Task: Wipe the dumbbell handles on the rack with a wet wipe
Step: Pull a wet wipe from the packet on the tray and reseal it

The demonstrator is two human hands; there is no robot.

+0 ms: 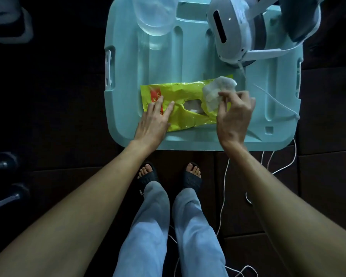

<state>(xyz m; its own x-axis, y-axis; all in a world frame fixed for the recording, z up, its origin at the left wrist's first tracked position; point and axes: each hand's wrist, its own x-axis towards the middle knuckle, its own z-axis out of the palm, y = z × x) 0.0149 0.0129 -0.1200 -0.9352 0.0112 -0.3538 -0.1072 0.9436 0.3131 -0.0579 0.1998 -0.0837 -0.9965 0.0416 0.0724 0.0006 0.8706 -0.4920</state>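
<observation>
Item: wet wipe point(218, 90), white, crumpled, lifted just above the right end of a yellow-green wipe packet point(180, 105) and pinched in the fingertips of the right hand point(235, 118); grip narrow, closed on the wipe. Item: left hand point(155, 121), fingers straight, pressing flat on the packet's left end; grip wide, holding nothing. Item: packet, lying on a pale blue plastic bin lid point(126, 76) serving as worktop, its torn opening showing more white wipe inside. Item: dumbbells point(5, 180), dark, at the left edge of view, well apart from both hands; their handles appear not yet wiped, and the rack cannot be made out in the dim light. Also on the lid: a white headset point(231, 31) and a clear plastic container point(154, 16); a white cable point(224, 186) trails to the floor beside the feet. Risks, as judged: a second wipe may drag out with the first if the left hand lifts early; the wipe may tear at the ragged opening; the loose cable could catch a foot on the turn toward the dumbbells.
</observation>
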